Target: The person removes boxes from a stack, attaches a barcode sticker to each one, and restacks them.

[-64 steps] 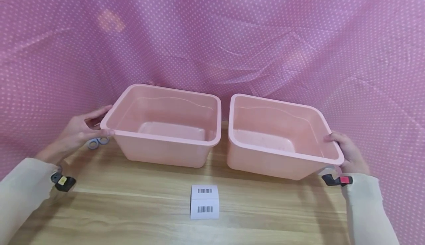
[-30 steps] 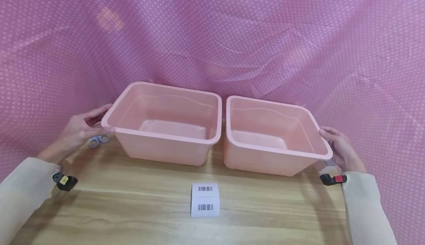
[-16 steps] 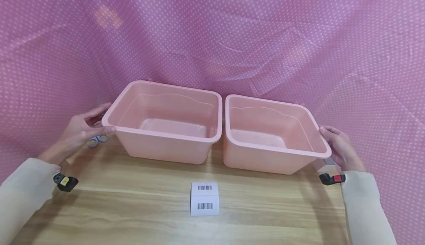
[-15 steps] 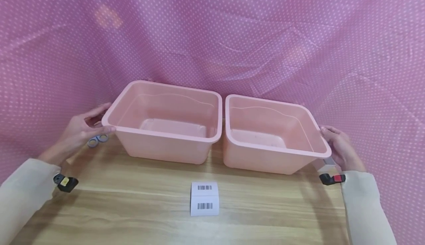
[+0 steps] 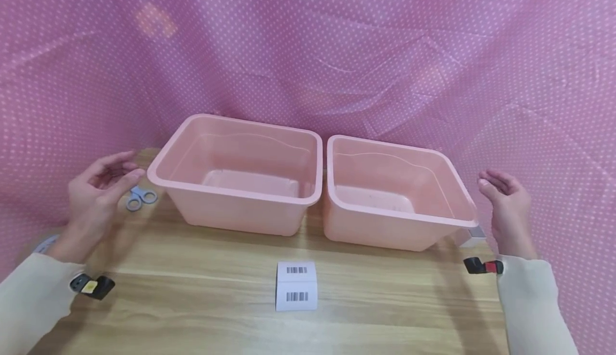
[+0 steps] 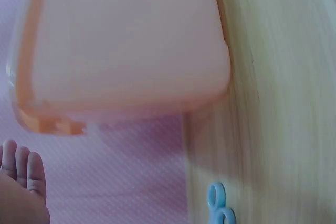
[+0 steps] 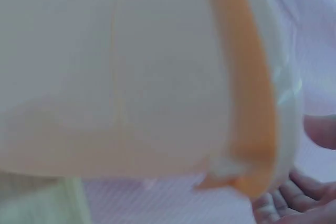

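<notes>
Two pink plastic bins stand side by side on the wooden table, a narrow gap between them. To the left of the left bin (image 5: 236, 210) is my left hand (image 5: 93, 200), its fingers loosely bent and holding nothing. My right hand (image 5: 510, 213) hovers beyond the outer end of the right bin (image 5: 385, 232), apart from the rim and without anything in it. Both bins look bare inside. In the left wrist view, the fingers (image 6: 22, 163) lie below the bin's corner. The right wrist view has the bin's wall filling most of it, blurred.
Light-blue scissors (image 5: 141, 197) lie beside the left bin, their blades hidden. A white sheet with two barcodes (image 5: 296, 286) rests in front of the bins on the table (image 5: 192, 291). A small white box (image 5: 471, 236) sits behind the right bin's outer corner. Polka-dot pink cloth (image 5: 308, 50) hangs behind.
The right bin slid left, narrowing the gap between the bins. Since half a second ago, both hands have let go of the rims and drawn outward.
</notes>
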Tool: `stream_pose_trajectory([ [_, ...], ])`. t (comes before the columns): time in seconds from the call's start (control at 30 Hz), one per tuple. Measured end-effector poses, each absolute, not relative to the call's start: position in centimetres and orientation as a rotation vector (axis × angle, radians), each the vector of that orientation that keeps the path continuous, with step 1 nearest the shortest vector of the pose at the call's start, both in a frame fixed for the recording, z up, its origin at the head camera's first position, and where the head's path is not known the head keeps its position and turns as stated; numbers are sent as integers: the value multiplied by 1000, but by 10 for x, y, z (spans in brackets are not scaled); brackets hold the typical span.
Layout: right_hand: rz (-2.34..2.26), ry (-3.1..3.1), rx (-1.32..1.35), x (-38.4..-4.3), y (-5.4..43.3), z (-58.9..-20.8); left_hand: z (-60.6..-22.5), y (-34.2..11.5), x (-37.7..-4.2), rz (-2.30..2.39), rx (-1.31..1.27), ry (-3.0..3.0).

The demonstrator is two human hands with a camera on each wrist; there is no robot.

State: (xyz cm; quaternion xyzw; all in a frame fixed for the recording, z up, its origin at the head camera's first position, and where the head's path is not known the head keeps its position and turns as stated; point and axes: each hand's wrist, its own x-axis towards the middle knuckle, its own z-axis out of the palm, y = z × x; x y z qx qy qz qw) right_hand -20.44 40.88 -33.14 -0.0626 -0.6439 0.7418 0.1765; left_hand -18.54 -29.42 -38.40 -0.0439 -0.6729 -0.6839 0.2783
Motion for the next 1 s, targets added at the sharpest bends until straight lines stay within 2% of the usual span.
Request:
stream_pose_trajectory([
  [0.13,2117,-1547,-78,-191,378,-318,-375,-279,-174,-1922,-245,-1587],
  [0.3,2162,-1333,280,-170,330,-309,-367,-253,-158,-1854,-488,-1518],
  [0.4,2126,-1399,453,-155,304,-310,-365,-234,-147,-1769,-623,-1577],
  [0.57,1949,-1767,468,-131,267,-319,-372,-199,-128,-1592,-788,-1772],
  [0.8,1788,-2003,832,-122,228,-354,-395,-153,-104,-1205,-808,-2285],
  [1.0,1685,-2219,918,-120,194,-387,-418,-126,-98,-1097,-762,-2556],
])
